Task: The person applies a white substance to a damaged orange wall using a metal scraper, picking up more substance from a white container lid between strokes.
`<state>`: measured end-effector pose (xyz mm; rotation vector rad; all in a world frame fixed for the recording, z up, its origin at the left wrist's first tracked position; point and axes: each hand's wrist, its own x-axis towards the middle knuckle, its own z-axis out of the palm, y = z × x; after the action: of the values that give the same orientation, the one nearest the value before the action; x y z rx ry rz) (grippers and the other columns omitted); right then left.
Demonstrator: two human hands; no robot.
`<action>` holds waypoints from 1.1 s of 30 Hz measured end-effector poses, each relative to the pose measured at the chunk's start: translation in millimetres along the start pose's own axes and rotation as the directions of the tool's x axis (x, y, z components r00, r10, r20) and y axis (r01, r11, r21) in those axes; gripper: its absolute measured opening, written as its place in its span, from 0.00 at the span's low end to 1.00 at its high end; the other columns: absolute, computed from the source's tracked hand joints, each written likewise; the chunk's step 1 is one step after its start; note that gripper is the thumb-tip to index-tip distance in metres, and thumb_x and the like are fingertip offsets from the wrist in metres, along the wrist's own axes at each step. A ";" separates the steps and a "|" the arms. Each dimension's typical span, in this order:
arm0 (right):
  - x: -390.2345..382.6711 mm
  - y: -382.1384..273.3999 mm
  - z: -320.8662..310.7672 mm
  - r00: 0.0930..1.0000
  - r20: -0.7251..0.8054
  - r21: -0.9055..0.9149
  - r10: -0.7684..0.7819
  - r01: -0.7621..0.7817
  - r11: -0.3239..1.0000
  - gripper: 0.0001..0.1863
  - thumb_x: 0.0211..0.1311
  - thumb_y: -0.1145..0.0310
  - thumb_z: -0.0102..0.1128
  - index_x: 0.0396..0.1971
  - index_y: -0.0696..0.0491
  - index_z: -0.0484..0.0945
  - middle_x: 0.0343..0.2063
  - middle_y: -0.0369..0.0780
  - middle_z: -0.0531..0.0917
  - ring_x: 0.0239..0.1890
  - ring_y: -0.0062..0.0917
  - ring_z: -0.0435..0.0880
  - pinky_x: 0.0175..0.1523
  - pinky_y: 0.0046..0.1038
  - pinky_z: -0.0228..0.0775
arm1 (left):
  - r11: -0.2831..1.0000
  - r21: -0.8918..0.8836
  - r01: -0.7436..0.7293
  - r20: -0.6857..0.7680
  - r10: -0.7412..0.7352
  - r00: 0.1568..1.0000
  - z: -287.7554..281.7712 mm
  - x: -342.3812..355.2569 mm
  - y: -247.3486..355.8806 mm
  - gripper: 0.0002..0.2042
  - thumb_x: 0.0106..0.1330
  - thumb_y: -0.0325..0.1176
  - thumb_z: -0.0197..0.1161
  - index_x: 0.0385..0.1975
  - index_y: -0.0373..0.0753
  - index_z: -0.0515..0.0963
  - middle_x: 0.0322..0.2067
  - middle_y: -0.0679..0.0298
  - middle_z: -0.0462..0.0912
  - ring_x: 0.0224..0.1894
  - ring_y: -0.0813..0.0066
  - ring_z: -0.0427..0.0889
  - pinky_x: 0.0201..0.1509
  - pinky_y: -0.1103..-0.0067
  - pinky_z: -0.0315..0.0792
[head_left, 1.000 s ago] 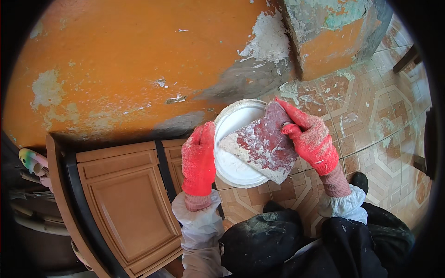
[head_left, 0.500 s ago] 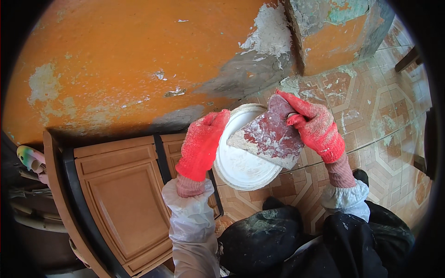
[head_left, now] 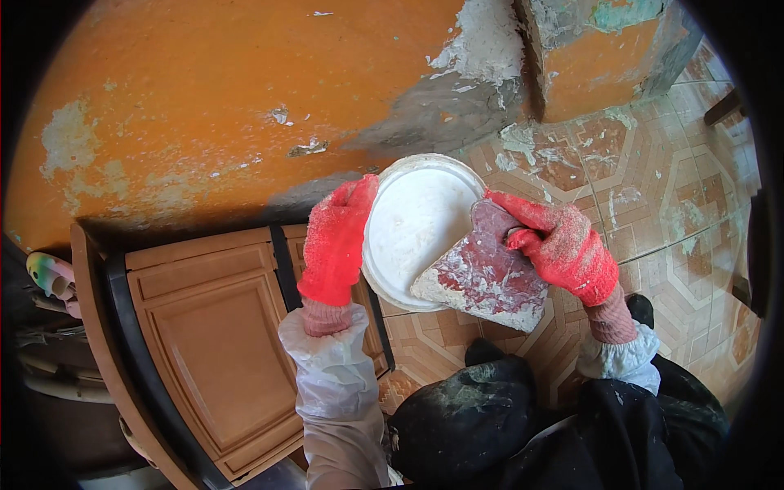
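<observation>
My left hand [head_left: 339, 241], in a red coated glove, grips the left rim of a round white plastic tub [head_left: 429, 161]. White paste or its residue coats the inside; how deep it is I cannot tell. In my right hand [head_left: 569, 251], also gloved in red, is a flat, wide red putty scraper [head_left: 500, 265] smeared with white. The thumb lies along its top and the fingers curl behind. Its blade slants over the tub's lower right rim, and its left corner overlaps the inside.
Ahead stands an orange wall [head_left: 245, 90] with peeling paint and white and grey patches. A brown panelled cabinet [head_left: 220, 367] is at the left. Patterned floor tiles [head_left: 653, 204] with white splatter spread to the right. Dark chair-like legs [head_left: 723, 106] show at the far right.
The tub has shifted slightly left and tilted, showing more of its inside. The scraper has moved down and right, toward the tub's lower right rim. Both hands keep their grips.
</observation>
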<state>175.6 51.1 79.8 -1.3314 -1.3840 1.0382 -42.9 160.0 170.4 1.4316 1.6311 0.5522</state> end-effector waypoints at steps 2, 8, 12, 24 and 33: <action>0.1 -1.6 3.6 0.999 -0.027 0.000 -0.039 0.039 0.999 0.22 0.53 0.70 0.61 0.51 0.44 0.75 0.34 0.48 0.80 0.34 0.43 0.80 0.34 0.29 0.73 | 1.000 -0.011 -0.028 -0.005 0.027 1.000 -1.9 -1.8 -0.7 0.17 0.65 0.44 0.56 0.33 0.34 0.78 0.26 0.69 0.79 0.29 0.84 0.72 0.34 0.82 0.68; 1.9 -6.9 5.2 1.000 0.004 0.014 -0.022 0.022 1.000 0.24 0.51 0.75 0.60 0.51 0.44 0.75 0.32 0.48 0.80 0.30 0.42 0.80 0.33 0.30 0.72 | 0.989 0.051 -0.137 -0.021 0.138 0.990 -1.3 -1.4 -6.8 0.16 0.65 0.44 0.57 0.33 0.34 0.78 0.25 0.70 0.78 0.27 0.85 0.70 0.31 0.82 0.67; 2.0 -14.6 4.8 0.999 0.053 -0.029 0.012 -0.011 1.000 0.24 0.51 0.75 0.59 0.51 0.44 0.75 0.31 0.48 0.80 0.29 0.42 0.80 0.32 0.31 0.72 | 0.920 0.208 -0.334 0.033 0.334 0.942 -8.1 1.6 -24.0 0.16 0.64 0.44 0.57 0.33 0.35 0.78 0.25 0.70 0.77 0.27 0.86 0.69 0.31 0.83 0.66; -4.5 -28.5 12.1 0.996 0.002 0.067 0.087 -0.087 0.994 0.23 0.53 0.73 0.58 0.52 0.44 0.74 0.29 0.49 0.80 0.28 0.42 0.80 0.32 0.30 0.72 | 0.870 0.253 -0.423 -0.007 0.439 0.898 -4.4 -3.3 -37.9 0.16 0.64 0.43 0.56 0.35 0.32 0.77 0.25 0.67 0.78 0.27 0.81 0.70 0.33 0.80 0.67; -7.1 -26.6 20.3 0.979 -0.065 0.174 0.192 -0.179 0.968 0.21 0.54 0.72 0.57 0.50 0.46 0.75 0.28 0.50 0.79 0.28 0.38 0.82 0.34 0.29 0.72 | 0.736 0.492 -0.465 0.097 0.485 0.869 -5.7 -10.2 -49.3 0.20 0.56 0.35 0.58 0.48 0.34 0.72 0.37 0.52 0.78 0.41 0.52 0.77 0.42 0.67 0.71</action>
<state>149.9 42.9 100.9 -1.3808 -1.1013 1.1841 -75.7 139.7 137.5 2.2841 1.4897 0.4467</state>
